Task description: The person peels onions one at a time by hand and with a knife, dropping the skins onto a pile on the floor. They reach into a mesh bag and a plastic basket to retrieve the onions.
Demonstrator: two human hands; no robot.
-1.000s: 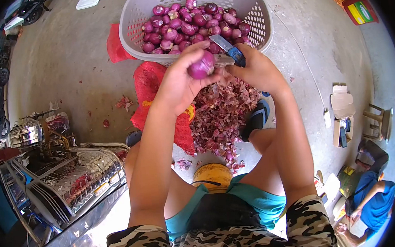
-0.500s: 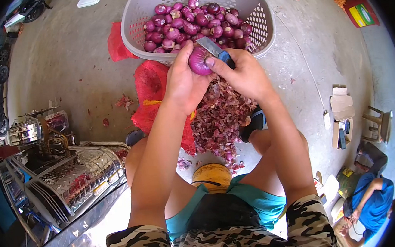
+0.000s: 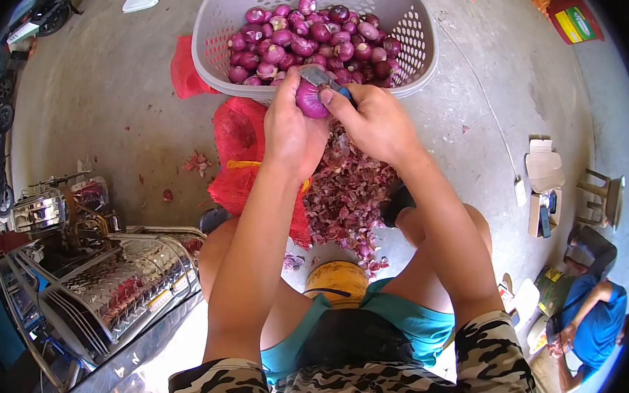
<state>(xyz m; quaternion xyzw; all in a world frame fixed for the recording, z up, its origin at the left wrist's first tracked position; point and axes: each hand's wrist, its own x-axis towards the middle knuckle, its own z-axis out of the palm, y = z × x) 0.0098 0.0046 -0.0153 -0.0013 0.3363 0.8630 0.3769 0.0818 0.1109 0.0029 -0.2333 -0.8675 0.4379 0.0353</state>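
A purple-red onion [image 3: 310,102] sits in my left hand [image 3: 289,124], whose fingers curl round it. My right hand [image 3: 375,120] grips a knife [image 3: 314,76] by its dark blue handle; the blade lies against the top of the onion, and my right thumb presses on the onion's side. Just beyond my hands stands a grey plastic basket [image 3: 203,54] with many onions [image 3: 303,46] in it. Below my hands a heap of dry onion skins [image 3: 347,194] covers the floor between my feet.
A red mesh sack [image 3: 240,139] lies left of the skins. At my knees is a yellow container [image 3: 333,278]. To the left stands a shiny metal motorcycle sidecar [image 3: 129,277]. Far right, another person in a blue shirt [image 3: 598,322] sits near a wooden stool [image 3: 599,200] and an open cardboard box [image 3: 544,186].
My right hand and the knife have moved slightly left, and the blade now lies across the onion's top. The onion has shifted a little left and been tilted.
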